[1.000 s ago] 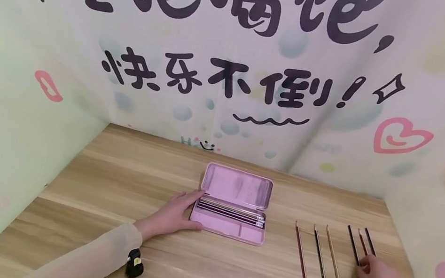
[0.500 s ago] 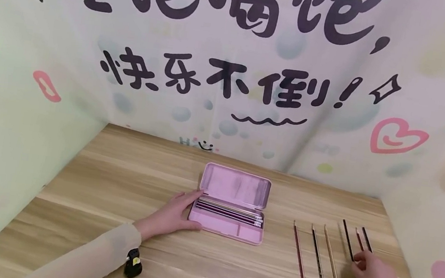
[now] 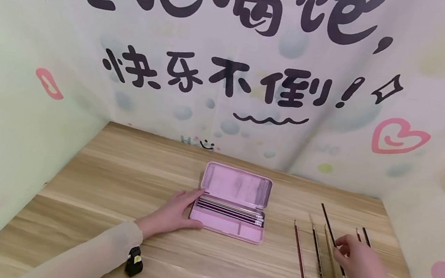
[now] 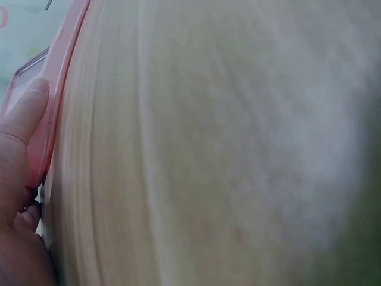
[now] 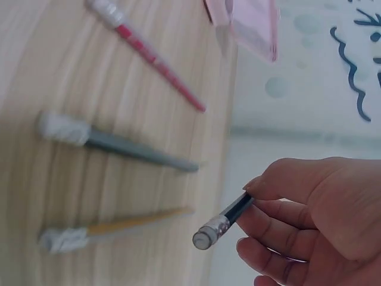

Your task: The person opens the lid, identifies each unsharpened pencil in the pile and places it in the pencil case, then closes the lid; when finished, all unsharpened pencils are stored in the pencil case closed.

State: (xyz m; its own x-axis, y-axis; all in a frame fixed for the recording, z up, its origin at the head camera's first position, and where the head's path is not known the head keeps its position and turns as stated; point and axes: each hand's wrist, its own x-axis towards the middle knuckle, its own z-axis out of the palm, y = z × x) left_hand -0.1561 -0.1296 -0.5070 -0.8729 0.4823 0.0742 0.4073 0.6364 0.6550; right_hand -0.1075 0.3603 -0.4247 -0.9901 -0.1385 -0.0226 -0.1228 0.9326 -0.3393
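My left hand (image 3: 175,215) holds the left end of a pink pencil case (image 3: 216,223), thumb along its front side and fingers toward the hinge. The case stands with its lid (image 3: 237,185) raised, and several pencils (image 3: 229,210) lie in its rear compartment. My right hand (image 3: 357,260) pinches a black pencil (image 5: 239,207) between thumb and fingers, its eraser end toward the right wrist camera. That pencil is over the table, overlapping the natural-wood pencil (image 5: 131,223) in the head view. Beside that lie another black pencil (image 3: 318,257) and a dark red pencil (image 3: 300,257).
Right of my right hand, a red pencil (image 3: 358,234) and a black one (image 3: 366,237) lie partly hidden behind it. The wooden table (image 3: 124,168) ends at a printed wall sheet (image 3: 157,115) at the back and sides.
My right hand has lifted the black pencil from the right-hand group and carried it left, over the natural-wood pencil. My left hand has stayed on the pencil case.
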